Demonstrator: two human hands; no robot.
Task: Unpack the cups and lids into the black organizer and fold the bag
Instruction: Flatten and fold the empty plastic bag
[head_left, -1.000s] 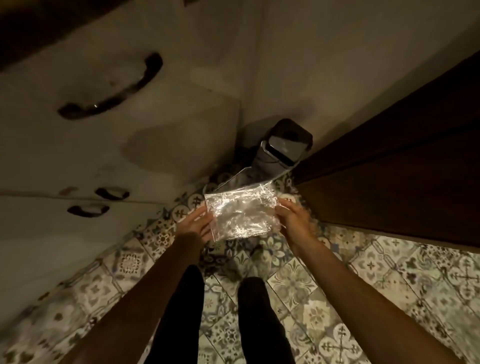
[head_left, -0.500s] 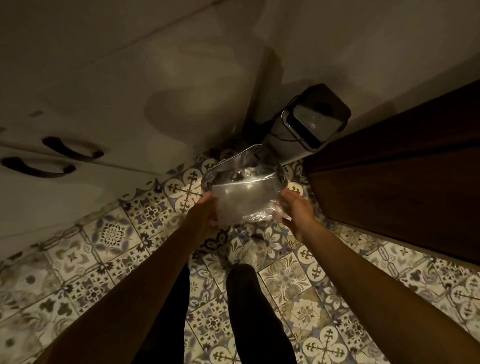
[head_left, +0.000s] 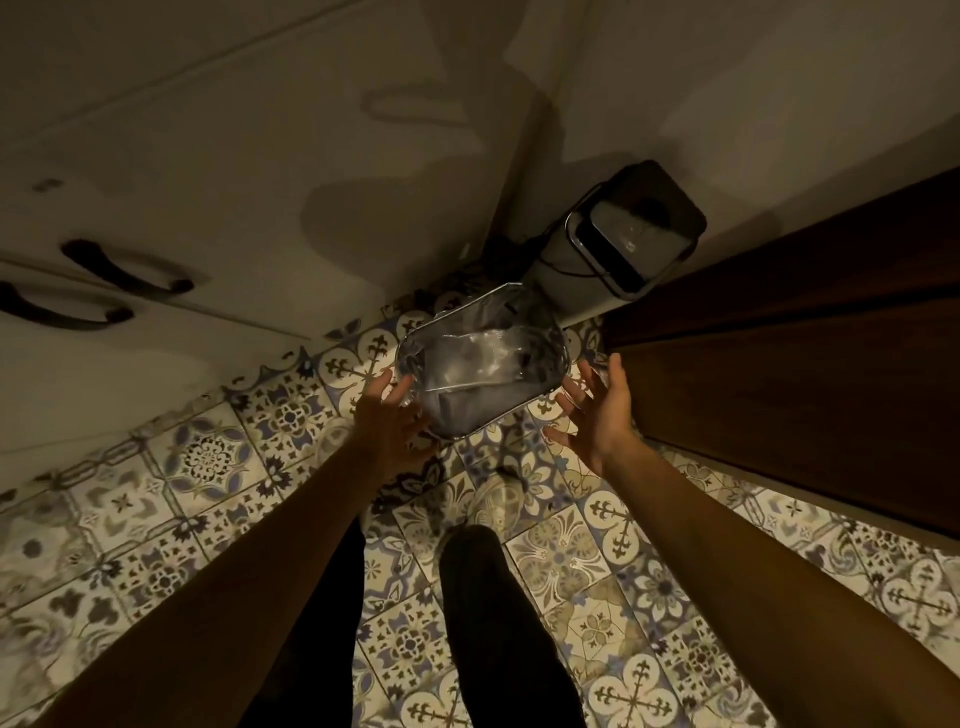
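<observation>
A clear, crumpled plastic bag (head_left: 480, 371) hangs in the air above the tiled floor, between my two hands and just in front of a bin. My left hand (head_left: 387, 421) is spread beside the bag's lower left edge, fingertips at or touching the plastic, without a closed grip. My right hand (head_left: 597, 410) is open, palm toward the bag, with a small gap to its right edge. No cups, lids or black organizer are in view.
A pale pedal bin (head_left: 621, 249) with a dark lid stands in the corner behind the bag. White cabinet doors with dark handles (head_left: 127, 273) run along the left. A dark wooden door (head_left: 805, 353) is on the right. My legs (head_left: 498, 623) stand on patterned floor tiles.
Both hands held the flat bag by its sides earlier. Now the fingers have spread and the right hand has come off. The bag has moved forward toward the bin.
</observation>
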